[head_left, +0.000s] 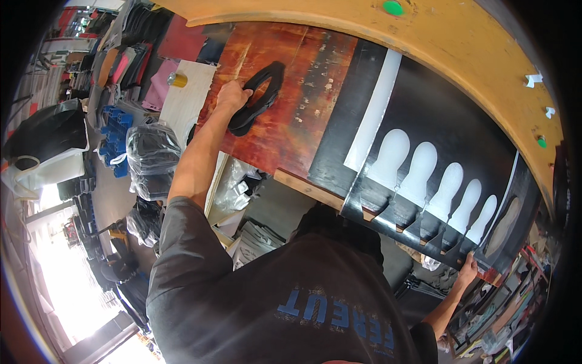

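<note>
My left hand [235, 97] is closed round the side of a black, hollow, sole-shaped cutting die [265, 100], which is above or on the worn red board [285, 130]. Further right lies a black sheet [442, 103], with a row of sole-shaped openings along its near side. White shows through most of these openings, such as the largest one [391, 156]. At the sheet's near right corner, my right hand [467, 272] pinches the edge, its fingers partly hidden. A white strip [377, 109] runs along the sheet's left part.
A yellow machine beam [339, 21] arches over the far side of the board. A wooden rail [309, 191] edges the near side. To the left are a yellow tape roll [177, 80] on a pale board, plastic-wrapped goods [151, 151] and blue crates [115, 136]. Material stacks fill the right.
</note>
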The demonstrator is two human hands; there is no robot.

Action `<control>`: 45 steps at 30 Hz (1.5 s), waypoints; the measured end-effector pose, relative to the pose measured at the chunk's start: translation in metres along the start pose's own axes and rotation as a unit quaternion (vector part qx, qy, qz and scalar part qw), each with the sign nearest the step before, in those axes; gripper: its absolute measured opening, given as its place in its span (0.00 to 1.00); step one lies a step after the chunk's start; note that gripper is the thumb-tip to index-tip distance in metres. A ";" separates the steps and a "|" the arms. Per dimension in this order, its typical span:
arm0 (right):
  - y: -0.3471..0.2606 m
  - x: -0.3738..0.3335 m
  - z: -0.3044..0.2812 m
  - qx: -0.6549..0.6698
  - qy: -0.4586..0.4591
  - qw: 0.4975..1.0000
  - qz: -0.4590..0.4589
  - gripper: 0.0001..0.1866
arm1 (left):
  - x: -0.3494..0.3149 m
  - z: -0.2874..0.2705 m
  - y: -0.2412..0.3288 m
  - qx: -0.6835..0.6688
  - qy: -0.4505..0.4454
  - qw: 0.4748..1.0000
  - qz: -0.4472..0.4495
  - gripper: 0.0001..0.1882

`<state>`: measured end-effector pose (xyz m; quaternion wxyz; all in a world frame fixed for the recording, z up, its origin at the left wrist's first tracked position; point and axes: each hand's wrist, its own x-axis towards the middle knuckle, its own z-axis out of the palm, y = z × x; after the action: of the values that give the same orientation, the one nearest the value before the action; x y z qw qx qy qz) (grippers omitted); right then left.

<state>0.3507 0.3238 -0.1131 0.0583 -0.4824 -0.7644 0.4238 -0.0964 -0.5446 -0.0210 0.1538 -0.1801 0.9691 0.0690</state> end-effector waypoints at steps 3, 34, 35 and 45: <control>-0.001 -0.002 0.000 -0.012 0.003 1.000 -0.008 0.26 | 0.000 0.003 -0.010 -0.042 -0.017 0.999 0.027 0.30; 0.009 0.007 0.001 -0.078 0.032 0.996 -0.030 0.28 | -0.010 0.022 -0.023 0.056 -0.012 0.998 0.020 0.30; 0.010 0.008 0.001 -0.068 0.029 0.997 -0.031 0.29 | -0.011 0.022 -0.023 0.048 -0.010 0.999 0.023 0.30; 0.002 0.006 0.003 -0.078 0.028 0.996 -0.015 0.29 | -0.009 0.021 -0.008 0.036 -0.013 0.999 -0.023 0.34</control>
<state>0.3476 0.3267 -0.1182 0.0478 -0.4857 -0.8002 0.3485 -0.0793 -0.5448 -0.0385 0.1741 -0.1956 0.9645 0.0328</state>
